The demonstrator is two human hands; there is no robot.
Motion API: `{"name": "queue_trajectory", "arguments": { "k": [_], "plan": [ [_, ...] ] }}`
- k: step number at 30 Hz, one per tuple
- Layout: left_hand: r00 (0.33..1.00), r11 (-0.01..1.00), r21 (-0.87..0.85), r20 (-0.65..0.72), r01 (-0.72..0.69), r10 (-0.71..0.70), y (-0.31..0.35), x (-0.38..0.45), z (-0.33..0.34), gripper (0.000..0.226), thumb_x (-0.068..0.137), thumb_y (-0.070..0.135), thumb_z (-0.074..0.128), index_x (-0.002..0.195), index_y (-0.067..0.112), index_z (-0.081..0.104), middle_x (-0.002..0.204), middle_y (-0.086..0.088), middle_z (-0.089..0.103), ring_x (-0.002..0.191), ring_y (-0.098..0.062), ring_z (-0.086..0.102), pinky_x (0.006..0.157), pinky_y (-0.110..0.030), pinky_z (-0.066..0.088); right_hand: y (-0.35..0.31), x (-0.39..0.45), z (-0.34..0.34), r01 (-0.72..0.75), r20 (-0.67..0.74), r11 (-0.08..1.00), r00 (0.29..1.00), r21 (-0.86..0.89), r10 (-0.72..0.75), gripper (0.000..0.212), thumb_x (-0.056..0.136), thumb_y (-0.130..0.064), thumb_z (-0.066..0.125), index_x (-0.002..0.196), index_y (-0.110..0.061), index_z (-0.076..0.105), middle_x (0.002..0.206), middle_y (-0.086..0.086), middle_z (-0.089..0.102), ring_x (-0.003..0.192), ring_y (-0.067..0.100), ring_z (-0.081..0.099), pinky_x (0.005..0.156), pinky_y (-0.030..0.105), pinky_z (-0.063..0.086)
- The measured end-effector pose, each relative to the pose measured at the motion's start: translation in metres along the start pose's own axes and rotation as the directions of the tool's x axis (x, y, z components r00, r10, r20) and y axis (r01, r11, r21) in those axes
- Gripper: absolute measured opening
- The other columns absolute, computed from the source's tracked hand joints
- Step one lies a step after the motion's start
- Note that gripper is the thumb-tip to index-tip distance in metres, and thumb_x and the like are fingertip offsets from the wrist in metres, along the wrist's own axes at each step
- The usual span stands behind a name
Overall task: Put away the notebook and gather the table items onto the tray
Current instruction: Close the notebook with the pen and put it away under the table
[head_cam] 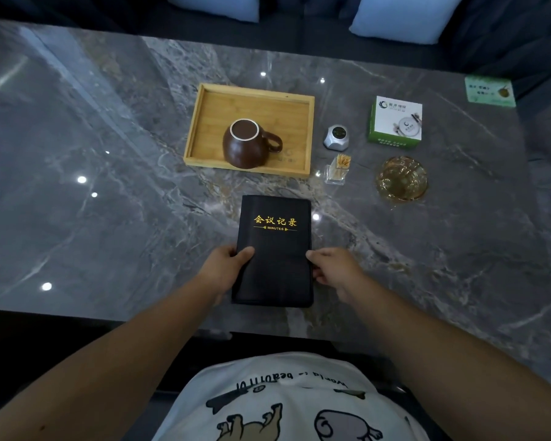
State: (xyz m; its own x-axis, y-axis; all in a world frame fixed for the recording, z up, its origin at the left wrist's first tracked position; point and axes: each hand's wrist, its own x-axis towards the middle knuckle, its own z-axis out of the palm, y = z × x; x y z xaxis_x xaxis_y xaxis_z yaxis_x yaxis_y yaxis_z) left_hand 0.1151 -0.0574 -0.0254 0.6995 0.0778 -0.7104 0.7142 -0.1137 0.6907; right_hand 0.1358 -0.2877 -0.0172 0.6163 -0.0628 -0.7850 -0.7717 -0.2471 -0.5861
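Observation:
A black notebook (275, 246) with gold lettering lies closed on the grey marble table, close to the near edge. My left hand (225, 268) grips its left edge with the thumb on the cover. My right hand (334, 268) holds its right edge, thumb on top. Beyond the notebook stands a bamboo tray (204, 122) with a brown mug (245, 144) upside down in it. To the tray's right stand a small silver call button (336, 138), a clear toothpick holder (337, 170), an amber glass ashtray (401, 178) and a white and green box (395, 122).
A green card (490, 90) lies at the table's far right corner. A dark sofa with two light blue cushions (398, 17) runs behind the far edge. The table's left half (77, 154) shows only marble and light reflections.

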Motion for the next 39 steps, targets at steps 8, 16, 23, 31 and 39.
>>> {"name": "queue_trajectory", "arguments": {
  "k": [8,16,23,31,39],
  "plan": [
    [0.997,0.988,-0.139,-0.041,-0.069,0.063,-0.004,-0.014,-0.022,0.016,0.093,0.032,0.058,0.099,0.024,0.070,0.089,0.009,0.076,0.084,-0.010,0.071,0.065,-0.021,0.055,-0.020,0.002,0.006,0.075,0.153,0.997,0.985,0.003,-0.074,0.015,0.088,-0.026,0.066,0.091,-0.011,0.069,0.080,0.002,0.066,0.068,0.012,0.058,0.064,0.027,0.049],
    [0.959,0.965,-0.220,-0.273,-0.142,0.079,-0.031,-0.041,-0.056,0.011,0.092,0.029,0.060,0.094,0.030,0.071,0.092,0.003,0.076,0.086,-0.018,0.071,0.075,-0.035,0.056,-0.040,-0.008,0.057,0.169,0.266,0.982,0.954,-0.084,-0.141,0.012,0.089,-0.017,0.064,0.088,-0.006,0.064,0.075,0.008,0.062,0.064,0.015,0.057,0.060,0.027,0.051],
    [0.903,0.944,-0.261,-0.422,-0.203,0.077,-0.054,-0.064,-0.114,0.018,0.093,0.028,0.059,0.108,0.027,0.069,0.094,0.006,0.075,0.084,-0.013,0.070,0.072,-0.030,0.056,-0.054,-0.025,0.129,0.223,0.357,0.971,0.917,-0.084,-0.180,0.011,0.090,-0.025,0.064,0.096,-0.016,0.067,0.074,0.000,0.067,0.057,0.013,0.060,0.056,0.028,0.051],
    [0.838,0.958,-0.218,-0.544,-0.184,0.037,-0.069,-0.049,-0.232,0.022,0.088,0.035,0.065,0.100,0.018,0.059,0.095,0.005,0.068,0.081,-0.009,0.066,0.063,-0.022,0.050,-0.086,-0.031,0.248,0.237,0.363,0.965,0.914,-0.116,-0.181,0.012,0.092,-0.021,0.062,0.083,-0.014,0.064,0.069,0.004,0.067,0.054,0.014,0.061,0.055,0.028,0.052],
    [0.826,0.994,-0.057,-0.562,-0.089,0.041,-0.086,-0.035,-0.410,0.020,0.095,0.032,0.051,0.105,0.016,0.058,0.101,0.000,0.066,0.092,-0.018,0.063,0.082,-0.038,0.052,-0.123,-0.037,0.420,0.222,0.353,0.966,0.921,-0.134,-0.163,0.017,0.093,-0.020,0.060,0.093,-0.004,0.064,0.075,0.007,0.067,0.056,0.016,0.061,0.053,0.027,0.054]
  ]
}}
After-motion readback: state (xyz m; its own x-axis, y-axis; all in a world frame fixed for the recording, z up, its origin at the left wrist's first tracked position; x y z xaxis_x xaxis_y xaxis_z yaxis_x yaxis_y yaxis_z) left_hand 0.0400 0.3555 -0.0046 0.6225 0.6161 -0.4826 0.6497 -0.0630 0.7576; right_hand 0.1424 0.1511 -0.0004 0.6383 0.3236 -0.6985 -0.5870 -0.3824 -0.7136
